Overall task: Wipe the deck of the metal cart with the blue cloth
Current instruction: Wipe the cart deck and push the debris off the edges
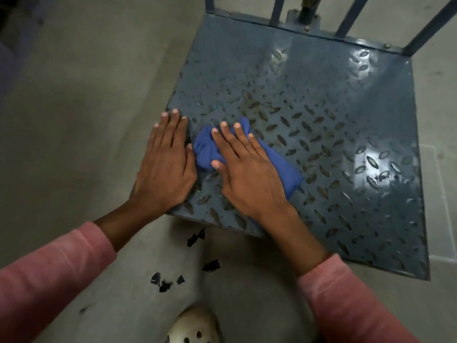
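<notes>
The metal cart's deck (pixel 333 115) is a blue-grey tread plate with raised oval studs, shiny at the right. A crumpled blue cloth (pixel 205 149) lies near the deck's left front corner. My right hand (pixel 249 169) presses flat on top of the cloth, fingers spread, covering its middle. My left hand (pixel 168 159) rests palm down on the deck's left edge, right beside the cloth, with nothing in it. Both arms wear pink sleeves.
Upright bars of the cart's railing (pixel 346 16) rise along the far edge. Several black scraps (pixel 195 237) lie on the grey concrete floor in front of the cart. A white perforated shoe (pixel 193 328) shows at the bottom.
</notes>
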Action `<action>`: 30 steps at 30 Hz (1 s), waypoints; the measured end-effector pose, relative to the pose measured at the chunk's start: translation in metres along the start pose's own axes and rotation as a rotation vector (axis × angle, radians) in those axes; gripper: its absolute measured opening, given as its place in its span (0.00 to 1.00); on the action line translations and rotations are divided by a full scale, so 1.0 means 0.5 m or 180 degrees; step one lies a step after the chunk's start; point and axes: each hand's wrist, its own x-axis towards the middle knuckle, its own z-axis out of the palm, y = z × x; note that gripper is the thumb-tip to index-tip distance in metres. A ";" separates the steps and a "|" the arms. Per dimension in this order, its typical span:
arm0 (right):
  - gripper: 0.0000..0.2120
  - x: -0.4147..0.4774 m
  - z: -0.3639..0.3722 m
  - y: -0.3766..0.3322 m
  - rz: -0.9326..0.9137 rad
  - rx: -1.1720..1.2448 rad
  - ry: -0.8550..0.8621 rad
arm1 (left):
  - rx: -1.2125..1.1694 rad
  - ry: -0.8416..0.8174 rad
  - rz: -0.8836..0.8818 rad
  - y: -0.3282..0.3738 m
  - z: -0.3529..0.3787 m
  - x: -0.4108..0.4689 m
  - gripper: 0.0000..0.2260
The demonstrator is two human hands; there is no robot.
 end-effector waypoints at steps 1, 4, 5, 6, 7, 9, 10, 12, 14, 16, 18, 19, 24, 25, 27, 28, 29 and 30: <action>0.28 0.023 0.001 0.003 -0.0007 -0.0002 0.0007 | 0.0069 -0.0040 0.0034 0.003 0.000 -0.001 0.30; 0.27 0.118 0.001 0.016 0.0029 -0.0065 -0.0059 | 0.0188 -0.0086 -0.0021 0.016 0.001 -0.001 0.30; 0.27 0.157 0.000 0.021 0.0046 -0.0133 -0.0096 | 0.0208 -0.0083 -0.0053 0.018 0.000 0.001 0.29; 0.27 0.198 0.000 0.030 0.0064 -0.0180 -0.0165 | 0.0210 -0.0095 -0.0082 0.020 -0.001 0.002 0.29; 0.27 0.241 -0.002 0.040 0.0084 -0.0188 -0.0258 | 0.0193 -0.0109 -0.0111 0.020 -0.002 0.004 0.30; 0.27 0.324 -0.010 0.060 0.0125 -0.0150 -0.0440 | 0.0099 -0.0120 -0.0147 0.018 -0.003 0.006 0.30; 0.27 0.358 -0.017 0.065 0.0141 -0.0127 -0.0517 | 0.0048 -0.0110 -0.0151 0.018 -0.004 0.007 0.30; 0.26 0.403 -0.028 0.070 0.0212 -0.0096 -0.0614 | -0.0042 -0.0061 -0.0165 0.018 -0.006 0.005 0.30; 0.27 0.405 -0.025 0.061 0.0258 -0.0086 -0.0610 | -0.0190 0.0071 -0.0275 0.020 -0.012 0.004 0.32; 0.27 0.356 -0.014 0.034 0.0121 -0.0084 -0.0579 | -0.0463 0.0425 -0.0400 0.024 -0.024 -0.001 0.32; 0.27 0.267 -0.001 -0.012 -0.0143 -0.0118 -0.0538 | -0.0786 0.0876 -0.0407 0.023 -0.036 -0.009 0.32; 0.27 0.211 0.001 -0.036 -0.0269 -0.0132 -0.0506 | -0.0931 0.1014 -0.0368 0.021 -0.038 -0.013 0.32; 0.28 0.038 -0.001 -0.061 -0.0427 -0.0081 -0.0505 | -0.1043 0.0901 -0.0251 0.000 -0.030 -0.015 0.30; 0.27 0.052 0.001 -0.044 -0.0369 -0.0047 -0.0464 | -0.1002 0.0774 -0.0242 0.000 -0.028 -0.006 0.30; 0.28 0.111 0.003 -0.012 -0.0148 -0.0006 -0.0305 | -0.1055 0.0528 -0.0344 0.007 -0.025 0.024 0.31; 0.29 0.150 0.003 0.005 -0.0053 0.0008 -0.0236 | -0.1179 0.0495 -0.0460 0.013 -0.025 0.045 0.31; 0.29 0.192 0.003 0.024 0.0014 0.0022 -0.0204 | -0.1307 0.0500 -0.0581 0.018 -0.025 0.068 0.31; 0.29 0.237 0.002 0.046 0.0054 0.0039 -0.0207 | -0.1367 0.0481 -0.0669 0.022 -0.025 0.094 0.31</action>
